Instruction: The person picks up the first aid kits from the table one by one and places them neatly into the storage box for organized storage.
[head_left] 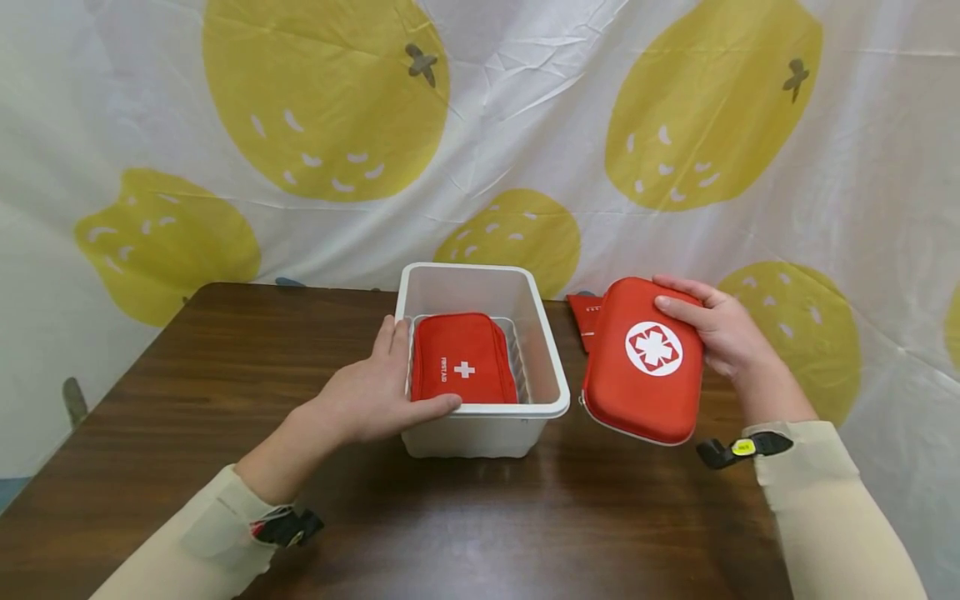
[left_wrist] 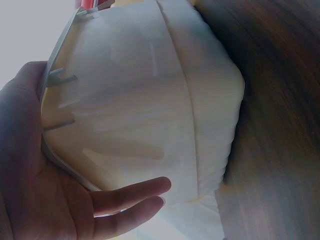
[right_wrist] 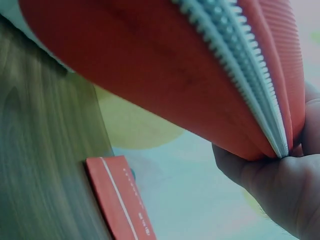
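My right hand [head_left: 723, 329] holds a red hard-shell zippered first aid case [head_left: 637, 400] by its upper right corner, thumb on the front face. The case is tilted above the table, right of a white plastic bin [head_left: 557, 367]. Its front bears a white round emblem, and the right wrist view shows the pale zipper [right_wrist: 235, 65] closed. At the bin's near left corner rests my left hand [head_left: 367, 396], thumb along the front rim and fingers extended along the left side. Inside the bin lies a red first aid pouch [head_left: 442, 342] with a white cross.
A flat red packet [right_wrist: 120, 200] lies at the table's back edge, partly hidden behind the case in the head view. The dark wooden table [head_left: 480, 525] ends against a white curtain [head_left: 525, 125] printed with yellow fruit.
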